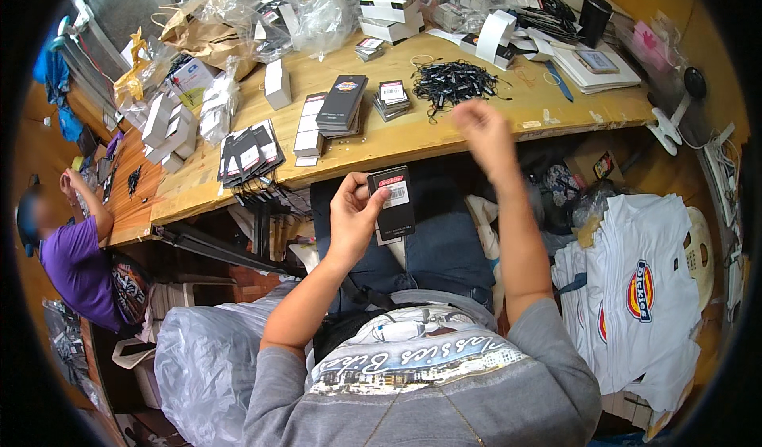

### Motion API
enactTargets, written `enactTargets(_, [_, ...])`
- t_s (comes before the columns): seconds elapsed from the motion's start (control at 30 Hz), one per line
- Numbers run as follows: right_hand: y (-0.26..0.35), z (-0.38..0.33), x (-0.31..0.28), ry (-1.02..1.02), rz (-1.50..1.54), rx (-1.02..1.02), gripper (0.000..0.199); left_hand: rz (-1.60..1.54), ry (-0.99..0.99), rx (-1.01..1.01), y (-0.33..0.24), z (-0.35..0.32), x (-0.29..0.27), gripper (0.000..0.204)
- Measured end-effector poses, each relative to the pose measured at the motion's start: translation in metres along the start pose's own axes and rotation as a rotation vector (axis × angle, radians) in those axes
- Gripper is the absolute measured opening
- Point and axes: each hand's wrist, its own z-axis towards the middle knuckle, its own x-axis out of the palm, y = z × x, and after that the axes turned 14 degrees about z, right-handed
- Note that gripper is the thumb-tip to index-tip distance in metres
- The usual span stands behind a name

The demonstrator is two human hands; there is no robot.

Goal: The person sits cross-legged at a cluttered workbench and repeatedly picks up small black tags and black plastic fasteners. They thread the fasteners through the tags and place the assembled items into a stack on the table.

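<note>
Tag [401,207], black with a white label, sits right in the middle of the frame, just below the edge of the counter [548,102]. The left hand [355,217] has it, fingers closed around one side and thumb pressed flat across the front! Over to the right hand [482,134], raised and blurred at upper right of centre, just beside a tangled heap of black strings [452,84]; its fingers look drawn in, but how far open it is, or whether it grips anything, one cannot tell.

Across the counter, a black stack [341,106] stands at upper centre, small labels [391,102] piled to its right, fanned cards [252,155] to its left. White boxes [390,7] tower at the top edge. White shirts [651,288] heap up at right, and a co-worker in purple [83,260] sits at far left, arms raised.
</note>
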Motion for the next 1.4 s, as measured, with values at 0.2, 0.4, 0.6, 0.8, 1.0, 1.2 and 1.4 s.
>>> enactTargets(0.2, [-0.024,0.058,-0.075,-0.097,-0.619,0.025,0.011,-0.078,0.172,-0.140,-0.012,-0.001,0.001,0.013])
enactTargets(0.4, [-0.040,0.075,-0.065,-0.100,-0.733,0.051,0.011,-0.084,0.222,-0.149,-0.009,-0.002,0.006,0.013])
enactTargets(0.6, [-0.031,0.063,-0.066,-0.166,-0.708,-0.036,0.009,-0.219,0.314,-0.282,0.002,0.000,-0.008,0.017])
enactTargets(0.8, [-0.016,0.030,-0.069,-0.204,-0.233,0.082,0.010,-0.474,0.525,-0.450,0.014,0.011,0.004,0.027])
enactTargets(1.0, [0.002,-0.035,-0.035,-0.238,0.126,0.001,0.007,-0.566,0.659,-0.402,0.002,0.043,0.052,0.027])
enactTargets(1.2, [0.004,-0.081,-0.012,-0.221,0.101,-0.042,0.010,-0.683,0.598,-0.473,0.020,0.053,0.075,0.013])
enactTargets(1.4, [0.011,-0.090,-0.014,0.006,0.426,0.228,0.026,-0.782,0.758,-0.460,0.022,0.039,0.033,0.020])
